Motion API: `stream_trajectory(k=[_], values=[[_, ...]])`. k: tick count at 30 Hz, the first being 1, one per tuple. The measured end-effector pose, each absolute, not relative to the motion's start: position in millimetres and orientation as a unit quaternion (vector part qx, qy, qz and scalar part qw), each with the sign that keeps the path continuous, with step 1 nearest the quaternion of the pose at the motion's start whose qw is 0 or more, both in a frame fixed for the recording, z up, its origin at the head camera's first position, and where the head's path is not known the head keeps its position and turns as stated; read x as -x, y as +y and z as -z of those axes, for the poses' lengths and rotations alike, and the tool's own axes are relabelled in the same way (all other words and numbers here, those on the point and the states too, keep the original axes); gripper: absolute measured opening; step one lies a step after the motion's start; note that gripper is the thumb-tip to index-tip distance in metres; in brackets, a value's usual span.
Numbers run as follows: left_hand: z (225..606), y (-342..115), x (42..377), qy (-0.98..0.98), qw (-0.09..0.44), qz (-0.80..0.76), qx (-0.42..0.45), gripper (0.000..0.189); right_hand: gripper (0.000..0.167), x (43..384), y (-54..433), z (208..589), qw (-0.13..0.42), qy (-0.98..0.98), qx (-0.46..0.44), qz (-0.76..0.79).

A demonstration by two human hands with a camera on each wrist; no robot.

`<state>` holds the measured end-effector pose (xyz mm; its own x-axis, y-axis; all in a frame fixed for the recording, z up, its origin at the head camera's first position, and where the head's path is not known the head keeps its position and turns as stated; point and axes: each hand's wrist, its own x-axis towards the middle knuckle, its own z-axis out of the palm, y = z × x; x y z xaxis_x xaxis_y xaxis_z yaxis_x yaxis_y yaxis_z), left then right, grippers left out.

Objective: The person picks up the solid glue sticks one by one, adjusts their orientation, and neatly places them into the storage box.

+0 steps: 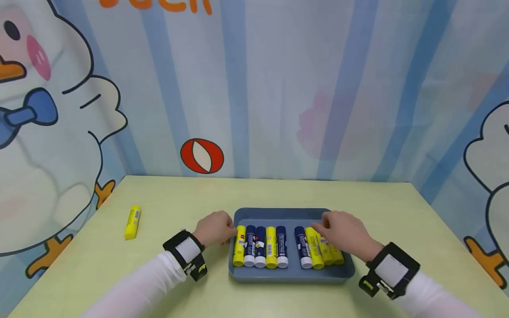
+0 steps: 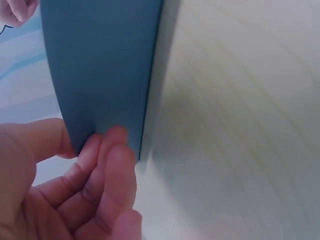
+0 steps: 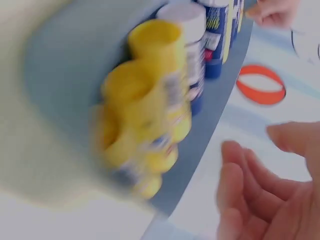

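Observation:
My left hand [image 1: 214, 228] grips the left edge of a grey-blue tray [image 1: 289, 274]; in the left wrist view the thumb [image 2: 45, 137] is at the rim and the fingers curl against the outer wall. My right hand [image 1: 349, 232] hovers over the tray's right end. In the right wrist view its thumb and fingers are apart, with nothing between them. Inside the tray lie two groups of glue sticks. Blue and yellow ones [image 1: 260, 247] mix on the left; a blue one [image 1: 303, 247] and yellow ones [image 1: 314, 248] lie on the right, partly behind my right hand.
A single yellow glue stick [image 1: 133, 222] lies on the pale yellow table [image 1: 175, 198], well left of the tray. Behind the table rises a striped blue-and-white backdrop [image 1: 278, 110] with cartoon ducks and a red ball print.

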<state>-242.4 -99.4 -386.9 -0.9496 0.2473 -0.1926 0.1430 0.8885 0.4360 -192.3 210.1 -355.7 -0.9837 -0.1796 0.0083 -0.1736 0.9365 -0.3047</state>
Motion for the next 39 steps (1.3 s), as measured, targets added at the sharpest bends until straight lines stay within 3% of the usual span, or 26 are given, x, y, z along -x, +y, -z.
stream_trajectory(k=[3,6,11,15,23,32,39], values=[[388,-99,243,0.965,0.120,-0.208,-0.103,0.031,0.027,191,231,358,-0.017,0.981,0.076,0.179],[386,-100,246,0.969,0.114,-0.196,-0.101,0.032,0.028,190,247,361,-0.029,0.982,0.062,0.175],[384,-101,244,0.971,0.116,-0.184,-0.096,0.032,0.037,191,261,375,0.035,0.976,0.039,0.213],[388,-103,244,0.966,0.132,-0.201,-0.098,0.030,0.034,188,262,388,0.089,0.954,0.036,0.283],[399,-113,249,0.952,0.136,-0.244,-0.124,0.028,0.017,188,260,393,0.087,0.949,0.065,0.295],[398,-133,241,0.972,-0.002,-0.132,-0.195,0.035,0.013,192,257,390,0.101,0.953,0.071,0.276],[396,-198,233,0.977,-0.081,-0.136,-0.141,0.046,0.012,189,260,393,0.107,0.953,0.067,0.277]])
